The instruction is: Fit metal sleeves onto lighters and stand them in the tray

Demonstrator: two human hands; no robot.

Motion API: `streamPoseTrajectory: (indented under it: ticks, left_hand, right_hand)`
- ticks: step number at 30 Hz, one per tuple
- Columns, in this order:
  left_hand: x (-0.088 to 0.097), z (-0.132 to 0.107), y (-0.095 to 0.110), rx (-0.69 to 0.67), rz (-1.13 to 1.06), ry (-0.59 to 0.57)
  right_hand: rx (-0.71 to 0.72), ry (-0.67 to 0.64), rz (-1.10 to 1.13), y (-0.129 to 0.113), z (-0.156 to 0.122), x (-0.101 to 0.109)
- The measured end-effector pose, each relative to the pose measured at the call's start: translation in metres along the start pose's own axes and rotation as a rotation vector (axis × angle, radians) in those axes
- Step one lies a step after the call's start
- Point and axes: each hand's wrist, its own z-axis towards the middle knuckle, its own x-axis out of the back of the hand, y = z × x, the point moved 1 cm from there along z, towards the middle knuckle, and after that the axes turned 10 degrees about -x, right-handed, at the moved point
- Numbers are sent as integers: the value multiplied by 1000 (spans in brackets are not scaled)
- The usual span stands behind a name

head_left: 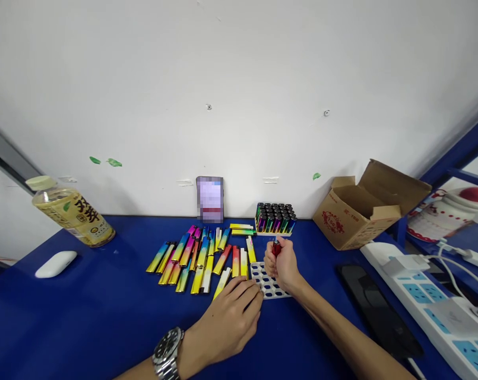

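My right hand is closed around a red lighter, held upright above a white tray with holes. Most of the lighter is hidden by my fingers. My left hand, a watch on its wrist, rests palm down with bent fingers gripping the tray's left edge; its thumb is mostly hidden. Loose shiny lighters in yellow, pink, blue and red lie in a spread to the left of the tray. Behind the tray, several dark-topped lighters stand upright in a filled block.
A phone-like screen leans on the wall. To the left are a drink bottle and a white earphone case. On the right stand an open cardboard box, a black phone and a power strip with chargers.
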Motion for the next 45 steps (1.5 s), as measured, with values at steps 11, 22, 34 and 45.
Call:
streamPoseTrajectory:
  ticks: [11, 22, 34, 45]
  left_hand:
    - [-4, -4, 0, -12, 5, -35]
    - [-4, -4, -1, 2, -11, -32]
    - [-4, -5, -1, 8, -45, -62]
    - [-1, -2, -2, -14, -65, -51]
  right_hand:
    - [-49, 47, -3, 1, -2, -4]
    - [758, -129, -778, -4, -3, 15]
    - [728, -90, -947, -4, 2, 26]
    - [626, -82, -962, -24, 10, 33]
